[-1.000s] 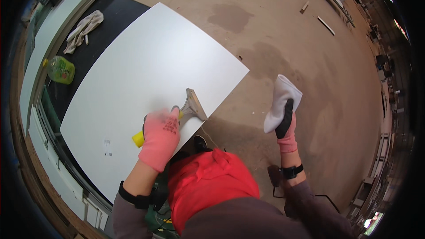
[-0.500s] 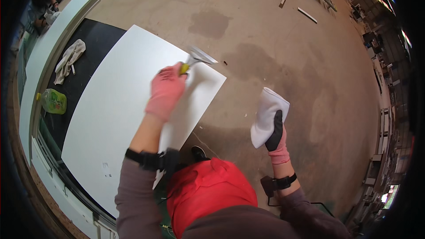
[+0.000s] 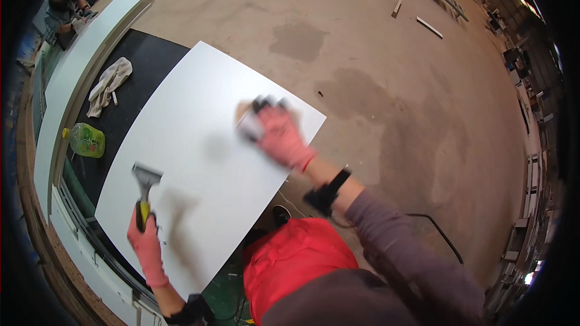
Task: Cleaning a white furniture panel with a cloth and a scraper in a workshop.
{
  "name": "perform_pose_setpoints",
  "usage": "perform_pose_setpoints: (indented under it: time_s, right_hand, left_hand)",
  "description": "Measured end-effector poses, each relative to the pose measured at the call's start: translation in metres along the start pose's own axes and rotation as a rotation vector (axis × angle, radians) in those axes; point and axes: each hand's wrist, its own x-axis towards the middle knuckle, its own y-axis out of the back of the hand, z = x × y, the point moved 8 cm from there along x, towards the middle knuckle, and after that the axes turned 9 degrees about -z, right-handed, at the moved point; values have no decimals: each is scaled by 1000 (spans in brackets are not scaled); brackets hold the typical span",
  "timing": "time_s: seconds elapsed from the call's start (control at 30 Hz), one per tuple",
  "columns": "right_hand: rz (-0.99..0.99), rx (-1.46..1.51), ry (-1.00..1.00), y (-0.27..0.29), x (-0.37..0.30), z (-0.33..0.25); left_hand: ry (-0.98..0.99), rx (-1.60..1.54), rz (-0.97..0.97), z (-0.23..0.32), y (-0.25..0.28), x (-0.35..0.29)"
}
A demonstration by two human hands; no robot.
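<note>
A large white panel [image 3: 193,115] lies flat in front of me. My left hand [image 3: 145,246], in a pink glove with dark fingertips, is closed round the yellow and black handle of a scraper [image 3: 146,188]. Its wide metal blade points away from me, above the panel's left part. Toward the panel's far right corner, my right hand [image 3: 281,134] is pressed down on a white cloth [image 3: 249,125]. Motion smears this hand, and the palm hides much of the cloth.
On the black surface [image 3: 151,54] left of the panel lie a crumpled pale rag [image 3: 110,87] and a clear bottle [image 3: 87,140] of yellow-green liquid. A long pale frame [image 3: 60,105] borders that side. Another person [image 3: 66,9] works at the far left. Two strips [image 3: 429,27] lie on the floor.
My left hand has drawn the scraper back from the panel's far right edge to its near left. My right hand has brought the cloth from beside the panel onto its far right part.
</note>
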Motion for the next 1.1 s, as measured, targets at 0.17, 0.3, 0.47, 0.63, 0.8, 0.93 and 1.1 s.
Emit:
perform_pose_setpoints:
  time_s: [0.17, 0.3, 0.47, 0.63, 0.8, 0.93, 1.1]
  right_hand:
    - [53, -406, -330, 23, 9, 97]
    - [-70, -2, 78, -20, -31, -9]
    - [-206, 104, 598, -98, -77, -147]
    - [-178, 258, 126, -36, 14, -51]
    - [-19, 15, 114, -35, 13, -37]
    - [-138, 241, 606, -106, -66, -164]
    - [-296, 376, 450, -99, 0, -139]
  left_hand:
    - [228, -38, 293, -130, 100, -75]
    - [155, -7, 473, -190, 143, -116]
    - [258, -58, 313, -108, 87, -81]
    - [124, 5, 178, -64, 60, -60]
    - [153, 9, 234, -75, 74, -71]
    - [82, -6, 149, -55, 53, -61]
    - [19, -40, 146, -30, 44, -49]
